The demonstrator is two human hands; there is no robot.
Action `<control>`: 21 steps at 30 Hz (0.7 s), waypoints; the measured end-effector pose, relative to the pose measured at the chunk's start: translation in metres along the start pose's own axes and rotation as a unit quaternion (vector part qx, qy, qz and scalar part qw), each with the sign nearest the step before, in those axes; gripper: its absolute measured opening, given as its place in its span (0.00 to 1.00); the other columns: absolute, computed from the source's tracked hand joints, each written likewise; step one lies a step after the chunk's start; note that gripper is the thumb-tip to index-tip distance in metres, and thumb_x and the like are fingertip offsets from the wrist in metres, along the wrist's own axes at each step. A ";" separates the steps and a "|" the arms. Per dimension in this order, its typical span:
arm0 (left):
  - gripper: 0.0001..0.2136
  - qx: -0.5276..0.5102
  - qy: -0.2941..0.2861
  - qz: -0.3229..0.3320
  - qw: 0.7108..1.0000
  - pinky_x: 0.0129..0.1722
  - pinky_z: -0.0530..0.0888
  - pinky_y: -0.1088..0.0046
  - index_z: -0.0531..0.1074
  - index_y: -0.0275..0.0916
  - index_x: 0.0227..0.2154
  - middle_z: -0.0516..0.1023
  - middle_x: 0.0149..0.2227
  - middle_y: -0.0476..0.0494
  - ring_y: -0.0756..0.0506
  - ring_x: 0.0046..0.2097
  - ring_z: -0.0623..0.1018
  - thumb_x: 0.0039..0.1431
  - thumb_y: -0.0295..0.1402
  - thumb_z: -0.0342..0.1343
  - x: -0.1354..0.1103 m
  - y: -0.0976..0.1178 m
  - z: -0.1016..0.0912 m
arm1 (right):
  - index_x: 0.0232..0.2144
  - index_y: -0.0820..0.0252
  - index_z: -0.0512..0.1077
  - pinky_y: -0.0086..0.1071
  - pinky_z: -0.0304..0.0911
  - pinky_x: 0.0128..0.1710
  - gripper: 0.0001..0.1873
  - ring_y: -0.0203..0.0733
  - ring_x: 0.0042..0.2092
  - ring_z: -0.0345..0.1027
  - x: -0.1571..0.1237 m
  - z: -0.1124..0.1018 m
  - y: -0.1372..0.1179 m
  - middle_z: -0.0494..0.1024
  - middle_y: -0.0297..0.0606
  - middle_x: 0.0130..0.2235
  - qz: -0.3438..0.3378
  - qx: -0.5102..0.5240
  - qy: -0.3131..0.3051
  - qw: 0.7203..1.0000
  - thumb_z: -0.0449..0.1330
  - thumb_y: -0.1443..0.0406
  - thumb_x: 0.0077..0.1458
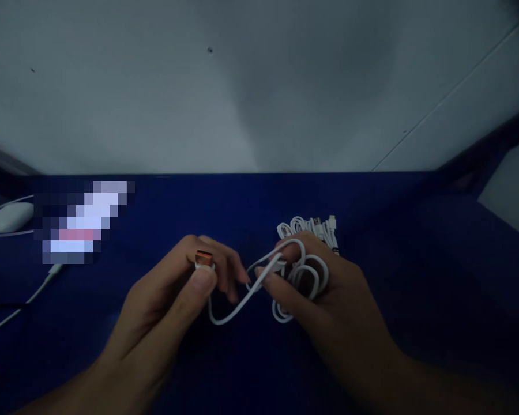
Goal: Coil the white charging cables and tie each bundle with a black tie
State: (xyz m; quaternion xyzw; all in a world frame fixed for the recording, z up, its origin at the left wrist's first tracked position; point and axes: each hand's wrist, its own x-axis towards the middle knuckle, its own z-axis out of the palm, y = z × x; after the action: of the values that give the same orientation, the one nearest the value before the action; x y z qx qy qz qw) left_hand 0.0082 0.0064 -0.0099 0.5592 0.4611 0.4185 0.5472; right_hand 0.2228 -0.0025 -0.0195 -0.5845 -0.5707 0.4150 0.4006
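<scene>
A white USB cable (231,317) runs in a slack curve between my two hands. My left hand (173,288) pinches its USB plug (204,259) between thumb and forefinger, with the orange-lined metal end pointing up and away. My right hand (324,282) is closed on the cable's gathered part, thumb and forefinger pressing the strands together. Loose loops (309,279) of the cable hang in front of the right palm. Its other end is hard to make out among the fingers. Just beyond the right hand, a pile of bundled white cables (305,226) lies partly hidden.
A blue work surface (225,207) meets a pale wall (164,104) at the back. At the left lie a blurred-out phone-like device (86,222) with a white charging cable (30,300) at its lower end, and a white rounded object (9,217). A pale panel (510,178) stands at the right.
</scene>
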 end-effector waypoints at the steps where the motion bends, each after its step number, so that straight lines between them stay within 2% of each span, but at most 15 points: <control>1: 0.15 -0.023 -0.017 -0.020 0.999 0.49 0.77 0.66 0.78 0.47 0.35 0.84 0.40 0.45 0.40 0.44 0.82 0.78 0.46 0.56 -0.001 -0.001 0.000 | 0.33 0.53 0.74 0.31 0.65 0.29 0.10 0.37 0.32 0.68 0.001 0.000 0.000 0.76 0.31 0.36 0.001 -0.004 0.002 1.000 0.69 0.60 0.66; 4: 0.15 -0.068 -0.067 -0.068 0.993 0.48 0.80 0.63 0.77 0.47 0.38 0.86 0.43 0.45 0.42 0.37 0.85 0.80 0.46 0.53 -0.002 -0.003 -0.001 | 0.29 0.54 0.77 0.31 0.68 0.30 0.11 0.37 0.35 0.72 0.003 0.000 -0.001 0.80 0.35 0.48 0.007 0.008 -0.001 1.000 0.72 0.60 0.62; 6: 0.15 -0.086 -0.082 -0.070 0.990 0.44 0.81 0.63 0.77 0.47 0.38 0.87 0.44 0.44 0.42 0.35 0.85 0.79 0.47 0.54 -0.003 -0.003 -0.002 | 0.26 0.55 0.79 0.32 0.70 0.31 0.11 0.39 0.38 0.75 0.003 0.000 -0.002 0.81 0.35 0.52 0.009 0.025 -0.019 0.999 0.73 0.61 0.60; 8: 0.15 -0.100 -0.091 -0.060 0.989 0.42 0.81 0.64 0.77 0.46 0.36 0.88 0.42 0.44 0.43 0.34 0.86 0.78 0.47 0.56 -0.005 -0.001 -0.001 | 0.30 0.53 0.81 0.33 0.70 0.33 0.06 0.41 0.39 0.76 0.003 0.001 -0.003 0.83 0.35 0.48 0.019 0.047 -0.054 0.997 0.74 0.62 0.57; 10: 0.15 -0.109 -0.107 -0.046 0.987 0.43 0.81 0.64 0.78 0.46 0.35 0.88 0.40 0.46 0.45 0.31 0.84 0.77 0.47 0.58 -0.006 0.001 0.000 | 0.33 0.53 0.82 0.33 0.69 0.33 0.05 0.41 0.36 0.75 0.002 0.002 -0.004 0.84 0.33 0.37 0.041 0.072 -0.092 0.992 0.75 0.63 0.56; 13: 0.15 -0.112 -0.122 -0.042 0.985 0.41 0.80 0.65 0.80 0.46 0.35 0.87 0.38 0.47 0.48 0.27 0.80 0.77 0.47 0.58 -0.008 0.003 0.001 | 0.29 0.56 0.77 0.31 0.64 0.29 0.08 0.38 0.30 0.68 0.000 0.004 -0.004 0.78 0.30 0.27 0.080 0.120 -0.113 0.983 0.72 0.65 0.58; 17: 0.15 -0.146 -0.094 -0.064 0.983 0.31 0.73 0.72 0.79 0.46 0.36 0.84 0.37 0.47 0.51 0.26 0.72 0.78 0.46 0.57 -0.005 0.000 -0.001 | 0.30 0.56 0.74 0.27 0.61 0.26 0.12 0.34 0.27 0.61 0.000 0.002 -0.006 0.73 0.27 0.26 0.102 0.160 -0.088 0.978 0.72 0.63 0.62; 21: 0.15 -0.219 -0.117 -0.103 0.963 0.30 0.69 0.75 0.77 0.45 0.36 0.75 0.31 0.50 0.51 0.26 0.66 0.79 0.45 0.55 0.004 0.000 -0.004 | 0.31 0.56 0.75 0.27 0.65 0.28 0.15 0.33 0.28 0.64 0.000 -0.003 -0.009 0.72 0.27 0.27 0.100 0.202 -0.092 0.970 0.76 0.58 0.61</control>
State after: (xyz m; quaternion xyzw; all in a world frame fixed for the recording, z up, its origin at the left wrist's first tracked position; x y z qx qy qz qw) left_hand 0.0053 0.0112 -0.0100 0.4204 0.3462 0.3817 0.7468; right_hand 0.2224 -0.0020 -0.0107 -0.5048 -0.4486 0.6116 0.4122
